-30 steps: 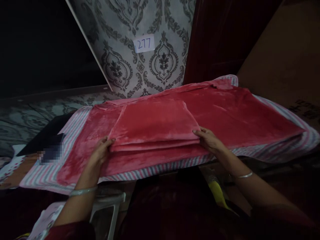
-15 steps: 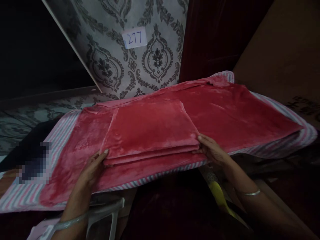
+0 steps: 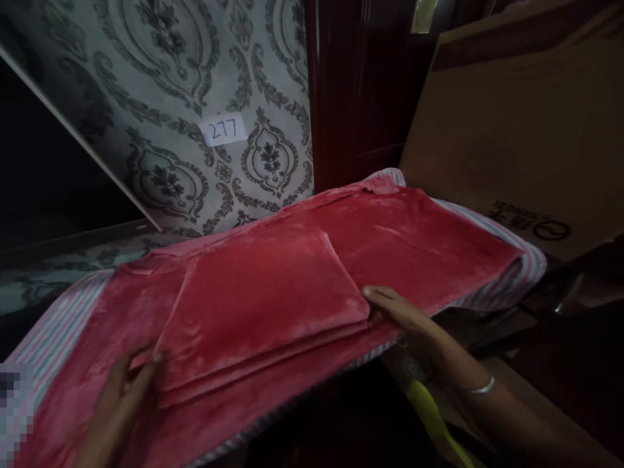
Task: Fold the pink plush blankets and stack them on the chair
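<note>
Your right hand (image 3: 397, 312) pinches the folded red cloth (image 3: 258, 299); your left hand's (image 3: 117, 393) grip at its opposite side is unclear. Align the layers (image 3: 266, 359) between your fingers evenly.

A long table (image 3: 507, 286) is covered by pink, white and grey striped fabric (image 3: 63, 318); red plush cloth (image 3: 400, 247) is spread over it, bearing a folded red plush piece (image 3: 263, 299).

Left hand (image 3: 117, 393), right hand (image 3: 400, 312); well apart

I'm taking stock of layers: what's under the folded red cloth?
The folded red cloth lies on a red plush spread, striped fabric showing at its edges. What the folds cover is hidden.
</note>
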Tool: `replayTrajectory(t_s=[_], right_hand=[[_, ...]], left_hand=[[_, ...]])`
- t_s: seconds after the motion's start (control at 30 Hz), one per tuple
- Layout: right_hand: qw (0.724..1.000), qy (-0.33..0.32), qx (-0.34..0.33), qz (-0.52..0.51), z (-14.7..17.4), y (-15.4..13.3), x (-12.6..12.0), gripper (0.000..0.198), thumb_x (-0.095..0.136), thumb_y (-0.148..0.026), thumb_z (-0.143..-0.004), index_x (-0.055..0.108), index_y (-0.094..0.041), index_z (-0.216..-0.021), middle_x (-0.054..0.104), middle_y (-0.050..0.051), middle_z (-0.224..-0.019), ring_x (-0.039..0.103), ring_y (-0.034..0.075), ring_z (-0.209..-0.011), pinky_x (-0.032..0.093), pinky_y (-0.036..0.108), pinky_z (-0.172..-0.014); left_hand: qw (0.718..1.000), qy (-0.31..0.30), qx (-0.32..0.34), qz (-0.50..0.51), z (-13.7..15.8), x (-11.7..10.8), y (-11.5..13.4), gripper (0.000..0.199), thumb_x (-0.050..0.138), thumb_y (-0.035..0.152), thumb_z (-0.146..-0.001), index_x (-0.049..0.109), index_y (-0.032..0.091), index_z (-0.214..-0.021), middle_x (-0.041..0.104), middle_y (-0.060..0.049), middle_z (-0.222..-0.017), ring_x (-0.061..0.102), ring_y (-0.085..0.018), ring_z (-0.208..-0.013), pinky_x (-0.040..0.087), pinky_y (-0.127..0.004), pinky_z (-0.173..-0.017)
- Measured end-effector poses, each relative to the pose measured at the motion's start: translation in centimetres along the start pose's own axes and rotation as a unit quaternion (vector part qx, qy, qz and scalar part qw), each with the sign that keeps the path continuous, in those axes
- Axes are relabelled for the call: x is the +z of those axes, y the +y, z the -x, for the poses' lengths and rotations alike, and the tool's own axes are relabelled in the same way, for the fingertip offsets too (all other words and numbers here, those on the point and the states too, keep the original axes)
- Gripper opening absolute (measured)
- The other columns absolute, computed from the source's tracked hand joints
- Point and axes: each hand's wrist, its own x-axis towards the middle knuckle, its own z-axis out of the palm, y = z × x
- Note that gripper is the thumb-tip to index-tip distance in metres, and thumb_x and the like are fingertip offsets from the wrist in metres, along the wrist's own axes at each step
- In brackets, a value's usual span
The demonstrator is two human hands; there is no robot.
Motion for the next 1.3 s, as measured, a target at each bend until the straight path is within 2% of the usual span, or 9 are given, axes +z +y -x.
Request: replayTrajectory(t_s=[0.07,0.13,0.23,0.37,0.47,0.6,0.87,1.17,1.3], right_hand=[[0.996,0.044,-0.053,0.058,-1.6,-0.5,-0.6,0.039,0.075,-0.06,-0.076,0.066,-0.022,-0.074,0.062,-0.001,-0.071,0.056,0.014,-0.066,0.05,0.028,-0.064],[0.985,0.094,-0.107,0.095,-3.9,-0.8,-0.9,0.029,0.075,-0.051,-0.074,0.068,-0.023,-0.079,0.066,-0.001,-0.077,0.058,0.016,-0.072,0.05,0.029,-0.07],[0.974,0.139,-0.153,0.092,-7.8,-1.0,-0.9,0.022,0.07,-0.039,-0.072,0.069,-0.024,-0.088,0.071,0.001,-0.088,0.062,0.018,-0.081,0.052,0.034,-0.081],[0.971,0.171,-0.156,0.061,-12.6,-0.9,-1.0,0.023,0.067,-0.031,-0.068,0.065,-0.024,-0.09,0.07,0.0,-0.086,0.063,0.017,-0.081,0.053,0.033,-0.082],[0.97,0.18,-0.152,0.06,-15.5,-0.8,-1.1,0.027,0.067,-0.029,-0.067,0.065,-0.024,-0.094,0.067,-0.002,-0.077,0.06,0.015,-0.072,0.052,0.03,-0.075],[0.969,0.186,-0.145,0.068,-18.7,-0.7,-0.7,0.032,0.069,-0.035,-0.071,0.066,-0.021,-0.1,0.063,-0.003,-0.069,0.056,0.015,-0.063,0.05,0.03,-0.067],[0.959,0.204,-0.165,0.11,-22.8,-0.1,0.1,0.015,0.066,-0.036,-0.074,0.06,-0.022,-0.073,0.064,-0.001,-0.068,0.058,0.016,-0.068,0.05,0.029,-0.07],[0.934,0.2,-0.235,0.181,-23.4,-1.0,-0.5,0.028,0.069,-0.023,-0.072,0.071,-0.02,-0.1,0.072,0.006,-0.098,0.063,0.02,-0.086,0.052,0.034,-0.084],[0.93,0.184,-0.257,0.188,-24.6,-1.5,-0.5,0.024,0.065,-0.022,-0.071,0.074,-0.022,-0.094,0.074,0.007,-0.096,0.065,0.022,-0.087,0.053,0.036,-0.085]], left_hand=[[0.983,0.086,0.128,-0.096,0.0,1.5,2.7,0.052,0.072,0.071,-0.067,0.068,0.038,-0.107,0.07,-0.005,-0.124,0.065,-0.049,-0.115,0.054,-0.073,-0.095],[0.952,0.016,0.273,-0.139,1.0,4.6,5.6,0.05,0.069,0.065,-0.076,0.067,0.037,-0.118,0.067,-0.006,-0.135,0.058,-0.046,-0.129,0.045,-0.068,-0.112],[0.866,-0.143,0.432,-0.206,3.5,10.6,9.1,0.058,0.065,0.048,-0.087,0.057,0.032,-0.142,0.06,-0.01,-0.148,0.059,-0.038,-0.132,0.05,-0.058,-0.109],[0.759,-0.237,0.536,-0.282,5.6,17.8,12.3,0.063,0.062,0.029,-0.09,0.049,0.02,-0.151,0.051,-0.019,-0.156,0.053,-0.038,-0.137,0.046,-0.056,-0.111],[0.726,-0.244,0.548,-0.337,5.8,21.5,14.2,0.058,0.061,0.027,-0.09,0.053,0.013,-0.145,0.055,-0.024,-0.15,0.059,-0.039,-0.128,0.051,-0.057,-0.103],[0.745,-0.19,0.548,-0.33,5.4,23.8,14.8,0.042,0.052,0.013,-0.09,0.064,0.012,-0.131,0.07,-0.02,-0.127,0.068,-0.033,-0.11,0.056,-0.05,-0.093],[0.902,-0.093,0.422,0.025,4.7,23.5,13.2,0.03,0.049,0.016,-0.098,0.068,0.02,-0.121,0.076,-0.007,-0.106,0.072,-0.02,-0.094,0.058,-0.033,-0.082],[0.877,-0.078,0.475,0.019,5.3,23.9,13.1,0.037,0.05,0.008,-0.092,0.065,0.02,-0.124,0.076,-0.007,-0.11,0.07,-0.021,-0.101,0.058,-0.036,-0.09],[0.835,-0.06,0.541,-0.081,6.2,24.7,12.2,0.048,0.048,0.004,-0.085,0.064,0.018,-0.128,0.075,-0.011,-0.117,0.069,-0.025,-0.107,0.057,-0.042,-0.095]])
